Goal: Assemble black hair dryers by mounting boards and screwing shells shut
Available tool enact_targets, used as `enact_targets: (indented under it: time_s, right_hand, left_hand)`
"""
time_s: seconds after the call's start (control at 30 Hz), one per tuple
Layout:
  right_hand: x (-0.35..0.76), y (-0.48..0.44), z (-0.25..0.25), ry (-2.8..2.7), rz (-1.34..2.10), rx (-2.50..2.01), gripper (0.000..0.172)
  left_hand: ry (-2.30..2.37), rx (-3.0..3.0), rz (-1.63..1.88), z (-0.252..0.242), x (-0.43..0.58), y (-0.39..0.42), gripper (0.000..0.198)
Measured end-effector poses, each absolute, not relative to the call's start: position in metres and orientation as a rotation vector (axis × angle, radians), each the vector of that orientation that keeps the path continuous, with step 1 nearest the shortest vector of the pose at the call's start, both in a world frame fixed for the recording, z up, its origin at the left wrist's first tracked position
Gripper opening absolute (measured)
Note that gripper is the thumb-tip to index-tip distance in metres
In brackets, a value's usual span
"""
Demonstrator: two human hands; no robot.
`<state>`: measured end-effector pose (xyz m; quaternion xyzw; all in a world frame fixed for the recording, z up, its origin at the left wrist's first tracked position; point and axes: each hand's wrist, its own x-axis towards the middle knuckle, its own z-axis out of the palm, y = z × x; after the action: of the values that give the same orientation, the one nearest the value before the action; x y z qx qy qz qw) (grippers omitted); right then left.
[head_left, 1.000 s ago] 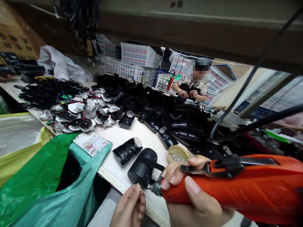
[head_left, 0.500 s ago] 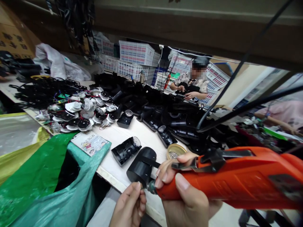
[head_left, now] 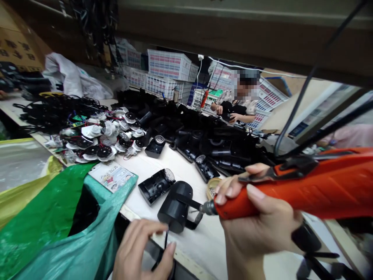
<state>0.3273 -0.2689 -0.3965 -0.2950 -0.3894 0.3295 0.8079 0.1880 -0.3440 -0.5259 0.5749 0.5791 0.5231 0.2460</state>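
My right hand [head_left: 262, 221] grips an orange-red electric screwdriver [head_left: 314, 190], its metal tip pointing left by the bracket [head_left: 194, 223] of a black cylindrical housing [head_left: 172, 206]. That housing sits near the table's front edge. Just in front of it is my left hand [head_left: 142, 249], thumb and fingers apart; a black cord [head_left: 166, 238] runs through the gap between them, and I cannot tell whether it is touched. Behind the housing lies an open black half-shell [head_left: 155, 187] with a honeycomb end. A round yellowish tin of small screws [head_left: 212, 187] is partly hidden by my right fingers.
White-and-black motor parts [head_left: 101, 136] are heaped at left, beside black cables [head_left: 55, 112]. Black shells [head_left: 210, 144] pile up across the back. A green bag [head_left: 43, 210] hangs at the front left. A co-worker [head_left: 241, 97] handles a dark part near stacked crates [head_left: 167, 64].
My right hand and the screwdriver have moved up and right, away from the left fingers. The left hand has shifted left and opened from a pinch. The housing's bracket now shows.
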Motion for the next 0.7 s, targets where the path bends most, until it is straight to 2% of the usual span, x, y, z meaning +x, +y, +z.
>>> enact_targets:
  time_s: [0.03, 0.07, 0.13, 0.23, 0.3, 0.47, 0.7]
  right_hand:
    - [0.327, -0.263, -0.397, -0.835, 0.682, -0.626, 0.017]
    - [0.326, -0.256, -0.398, -0.840, 0.658, -0.619, 0.017]
    - [0.323, -0.245, -0.402, -0.862, 0.630, -0.606, 0.015]
    - [0.317, -0.233, -0.409, -0.948, 0.692, -0.597, 0.013]
    - [0.313, -0.229, -0.414, -0.996, 0.746, -0.600, 0.013]
    - [0.308, -0.226, -0.419, -1.068, 0.803, -0.604, 0.013]
    - [0.302, -0.224, -0.422, -1.106, 0.792, -0.595, 0.012]
  left_hand:
    - [1.646, 1.785, 1.482, -0.528, 0.186, -0.337, 0.026]
    - [1.674, 1.957, 1.476, -0.531, 0.186, -0.329, 0.044]
    - [1.678, 2.139, 1.338, -0.537, 0.189, -0.315, 0.073]
    - [1.703, 2.157, 1.209, -0.547, 0.200, -0.306, 0.090]
    - [1.727, 2.141, 1.205, -0.551, 0.205, -0.305, 0.089]
    - [1.702, 2.144, 1.191, -0.553, 0.207, -0.305, 0.073]
    - [1.710, 2.128, 1.162, -0.553, 0.208, -0.303, 0.068]
